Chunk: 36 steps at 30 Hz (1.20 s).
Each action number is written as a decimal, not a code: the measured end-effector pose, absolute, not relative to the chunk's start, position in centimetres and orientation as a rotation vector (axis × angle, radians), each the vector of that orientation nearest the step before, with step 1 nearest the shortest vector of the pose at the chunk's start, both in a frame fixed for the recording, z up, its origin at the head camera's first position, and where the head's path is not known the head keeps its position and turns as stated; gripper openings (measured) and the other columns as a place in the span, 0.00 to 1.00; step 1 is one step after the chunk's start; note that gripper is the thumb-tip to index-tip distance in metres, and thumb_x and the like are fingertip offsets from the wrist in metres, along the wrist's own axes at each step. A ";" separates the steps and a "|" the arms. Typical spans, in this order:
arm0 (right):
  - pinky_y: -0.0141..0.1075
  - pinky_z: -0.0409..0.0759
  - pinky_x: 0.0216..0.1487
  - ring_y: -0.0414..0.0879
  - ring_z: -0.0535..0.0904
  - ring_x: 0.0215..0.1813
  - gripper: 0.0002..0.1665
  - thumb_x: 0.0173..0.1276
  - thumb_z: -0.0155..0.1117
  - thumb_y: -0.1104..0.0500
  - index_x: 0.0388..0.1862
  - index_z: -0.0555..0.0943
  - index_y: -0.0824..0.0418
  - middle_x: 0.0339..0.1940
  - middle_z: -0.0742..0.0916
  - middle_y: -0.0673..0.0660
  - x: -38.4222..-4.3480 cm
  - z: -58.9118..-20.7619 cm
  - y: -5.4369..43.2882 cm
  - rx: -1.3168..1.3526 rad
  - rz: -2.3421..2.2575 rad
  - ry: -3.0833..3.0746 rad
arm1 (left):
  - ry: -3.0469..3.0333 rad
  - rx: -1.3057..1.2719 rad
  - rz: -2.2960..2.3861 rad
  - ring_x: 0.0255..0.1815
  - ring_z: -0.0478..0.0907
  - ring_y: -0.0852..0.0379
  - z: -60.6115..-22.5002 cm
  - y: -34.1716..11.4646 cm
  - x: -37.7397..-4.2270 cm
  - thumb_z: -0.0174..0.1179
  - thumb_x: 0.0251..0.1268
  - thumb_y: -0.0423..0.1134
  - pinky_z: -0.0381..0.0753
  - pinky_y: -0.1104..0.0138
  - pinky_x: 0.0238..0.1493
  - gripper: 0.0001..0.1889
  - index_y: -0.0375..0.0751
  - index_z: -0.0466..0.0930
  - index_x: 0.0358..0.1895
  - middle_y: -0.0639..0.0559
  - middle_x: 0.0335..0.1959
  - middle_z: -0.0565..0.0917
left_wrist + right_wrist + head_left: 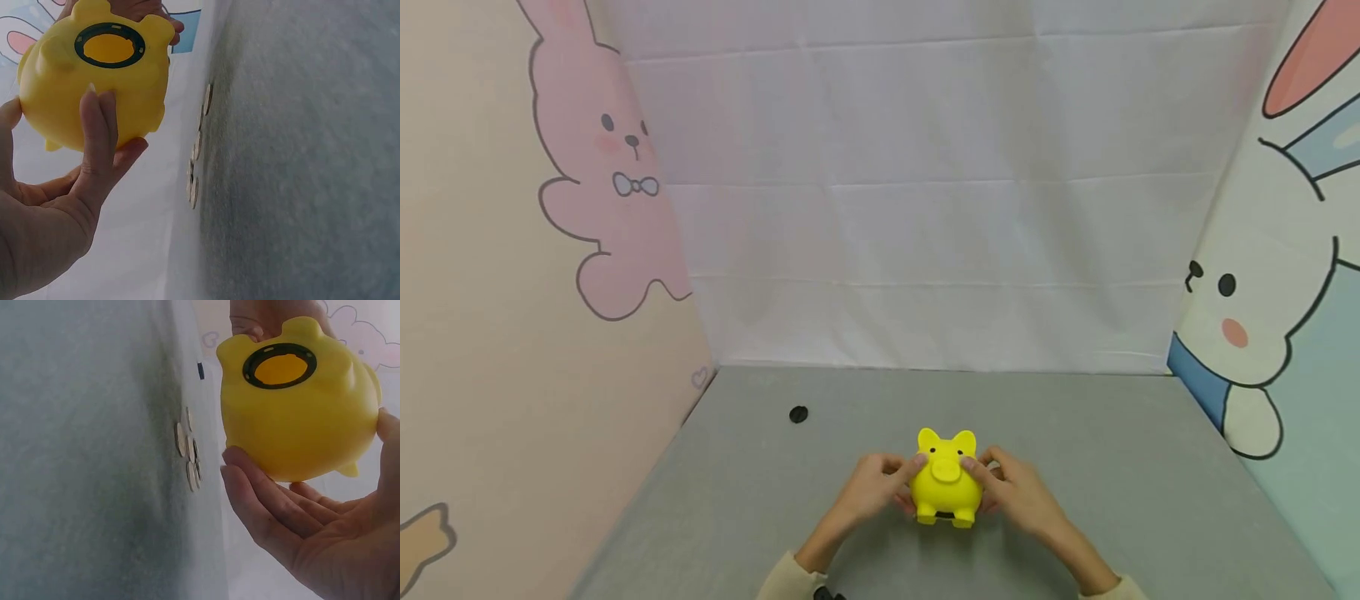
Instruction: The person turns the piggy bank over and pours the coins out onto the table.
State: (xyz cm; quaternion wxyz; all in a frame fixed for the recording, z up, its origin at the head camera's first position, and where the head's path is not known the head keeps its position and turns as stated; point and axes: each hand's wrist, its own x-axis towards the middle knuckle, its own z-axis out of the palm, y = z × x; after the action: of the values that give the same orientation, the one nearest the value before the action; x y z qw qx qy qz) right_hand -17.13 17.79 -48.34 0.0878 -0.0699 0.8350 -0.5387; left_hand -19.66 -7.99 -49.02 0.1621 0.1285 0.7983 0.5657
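A yellow piggy bank [947, 487] is held up off the grey table, its snout facing the head camera. My left hand [874, 486] grips one side, thumb beside the snout and fingers around the flank. On the opposite side my right hand [1013, 490] holds it the same way. Both wrist views show an uncovered round hole with a black rim in the belly of the piggy bank [94, 94]. Several coins [190, 450] lie on the table below it; the piggy bank hides them in the head view.
A round black plug [798, 414] lies on the grey table [1090, 450] toward the back left. White cloth [940, 200] hangs behind the table, and panels with cartoon rabbits stand at both sides. A small dark object [827, 593] shows at the left sleeve.
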 end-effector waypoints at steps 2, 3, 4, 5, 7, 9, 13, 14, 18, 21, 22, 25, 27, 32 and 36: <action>0.44 0.91 0.31 0.57 0.90 0.28 0.29 0.83 0.53 0.38 0.51 0.76 0.66 0.34 0.92 0.59 -17.2 -48.1 17.9 -0.225 -1.621 2.426 | 2.277 0.346 1.625 0.24 0.89 0.46 -48.9 -7.9 -19.6 0.58 0.76 0.65 0.92 0.51 0.36 0.30 0.36 0.90 0.46 0.46 0.34 0.92; 0.45 0.91 0.31 0.57 0.90 0.29 0.30 0.83 0.52 0.38 0.52 0.75 0.66 0.33 0.92 0.59 -17.3 -48.1 18.0 -0.229 -1.622 2.407 | 2.280 0.341 1.630 0.24 0.89 0.47 -48.8 -7.8 -19.6 0.58 0.76 0.65 0.92 0.52 0.36 0.31 0.36 0.90 0.47 0.46 0.35 0.92; 0.45 0.91 0.32 0.57 0.90 0.29 0.31 0.84 0.52 0.37 0.53 0.75 0.66 0.33 0.92 0.59 -17.3 -48.0 18.0 -0.232 -1.620 2.394 | 2.282 0.334 1.634 0.24 0.89 0.47 -48.7 -7.8 -19.7 0.58 0.76 0.65 0.92 0.51 0.36 0.31 0.36 0.90 0.47 0.45 0.35 0.92; 0.46 0.91 0.32 0.57 0.90 0.29 0.31 0.84 0.51 0.37 0.53 0.74 0.66 0.32 0.92 0.59 -17.3 -47.9 18.0 -0.234 -1.619 2.388 | 2.285 0.331 1.640 0.23 0.89 0.47 -48.6 -7.7 -19.7 0.58 0.76 0.64 0.92 0.51 0.35 0.31 0.35 0.90 0.48 0.45 0.35 0.92; 0.47 0.91 0.32 0.58 0.90 0.29 0.31 0.84 0.50 0.37 0.53 0.74 0.66 0.31 0.91 0.58 -17.4 -47.7 18.0 -0.246 -1.617 2.384 | 2.290 0.327 1.651 0.23 0.88 0.45 -48.4 -7.7 -19.7 0.58 0.76 0.64 0.92 0.49 0.34 0.31 0.35 0.90 0.48 0.44 0.34 0.92; 0.48 0.91 0.32 0.58 0.90 0.28 0.31 0.84 0.50 0.37 0.52 0.74 0.66 0.30 0.91 0.58 -17.4 -47.5 18.0 -0.251 -1.616 2.382 | 2.298 0.326 1.656 0.23 0.88 0.42 -48.3 -7.6 -19.7 0.57 0.77 0.64 0.92 0.48 0.33 0.31 0.34 0.90 0.48 0.44 0.33 0.91; 0.47 0.91 0.30 0.58 0.89 0.27 0.30 0.84 0.50 0.38 0.51 0.74 0.66 0.27 0.90 0.57 -17.3 -47.4 17.8 -0.266 -1.624 2.394 | 2.319 0.333 1.651 0.22 0.88 0.42 -48.2 -7.7 -19.6 0.57 0.77 0.63 0.91 0.47 0.32 0.30 0.35 0.90 0.46 0.44 0.31 0.91; 0.46 0.91 0.32 0.56 0.90 0.29 0.28 0.84 0.52 0.39 0.52 0.74 0.65 0.29 0.91 0.58 -17.2 -47.5 17.8 -0.281 -1.637 2.408 | 2.329 0.347 1.673 0.22 0.88 0.44 -48.2 -7.7 -19.5 0.58 0.77 0.61 0.91 0.49 0.32 0.29 0.35 0.90 0.47 0.44 0.33 0.91; 0.38 0.91 0.43 0.45 0.92 0.39 0.23 0.80 0.63 0.47 0.59 0.73 0.63 0.42 0.94 0.61 -16.7 -48.2 17.7 -0.393 -1.698 2.492 | 2.398 0.419 1.752 0.23 0.88 0.54 -47.9 -8.0 -19.0 0.65 0.74 0.55 0.92 0.55 0.32 0.23 0.37 0.88 0.54 0.40 0.48 0.91; 0.33 0.89 0.47 0.40 0.91 0.43 0.24 0.78 0.67 0.50 0.62 0.72 0.62 0.47 0.93 0.60 -16.5 -48.3 17.6 -0.428 -1.713 2.539 | 2.449 0.475 1.769 0.24 0.88 0.59 -47.6 -8.2 -19.1 0.68 0.72 0.53 0.91 0.61 0.31 0.22 0.38 0.87 0.56 0.38 0.54 0.89; 0.33 0.89 0.46 0.40 0.91 0.41 0.24 0.78 0.66 0.49 0.61 0.73 0.61 0.46 0.94 0.60 -16.5 -48.2 17.6 -0.408 -1.710 2.537 | 2.450 0.480 1.758 0.24 0.88 0.60 -47.5 -8.2 -19.2 0.68 0.72 0.54 0.91 0.63 0.31 0.22 0.39 0.88 0.56 0.38 0.53 0.89; 0.32 0.88 0.44 0.39 0.91 0.40 0.24 0.78 0.67 0.48 0.61 0.73 0.61 0.44 0.94 0.58 -16.5 -48.1 17.5 -0.373 -1.707 2.545 | 2.412 0.500 1.740 0.26 0.90 0.59 -47.4 -8.4 -19.4 0.67 0.73 0.54 0.91 0.65 0.31 0.23 0.39 0.87 0.57 0.38 0.54 0.89; 0.34 0.90 0.46 0.39 0.91 0.41 0.26 0.75 0.70 0.48 0.62 0.74 0.60 0.47 0.94 0.60 -16.5 -48.3 17.5 -0.394 -1.720 2.565 | 2.374 0.501 1.724 0.30 0.91 0.58 -47.4 -8.7 -19.3 0.69 0.71 0.54 0.92 0.65 0.35 0.25 0.40 0.85 0.61 0.38 0.58 0.88; 0.44 0.91 0.52 0.42 0.89 0.54 0.41 0.62 0.82 0.54 0.69 0.73 0.64 0.61 0.89 0.65 -16.5 -48.9 18.1 -0.642 -1.769 2.654 | 2.285 0.562 1.686 0.44 0.91 0.57 -47.4 -9.5 -19.0 0.77 0.62 0.49 0.92 0.66 0.46 0.38 0.45 0.74 0.75 0.41 0.73 0.77; 0.40 0.91 0.55 0.34 0.83 0.64 0.51 0.55 0.86 0.53 0.75 0.72 0.64 0.69 0.85 0.63 -16.7 -49.1 18.4 -0.819 -1.762 2.713 | 2.248 0.662 1.699 0.53 0.88 0.52 -47.4 -9.8 -18.9 0.81 0.56 0.44 0.90 0.66 0.54 0.46 0.52 0.69 0.79 0.45 0.77 0.71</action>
State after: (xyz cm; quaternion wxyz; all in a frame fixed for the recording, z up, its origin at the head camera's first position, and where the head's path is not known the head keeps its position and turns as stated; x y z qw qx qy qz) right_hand -16.69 18.36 -49.07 -0.0973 -0.2443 0.8091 -0.5255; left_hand -18.92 -9.82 -47.45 0.1231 0.2271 0.7707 0.5825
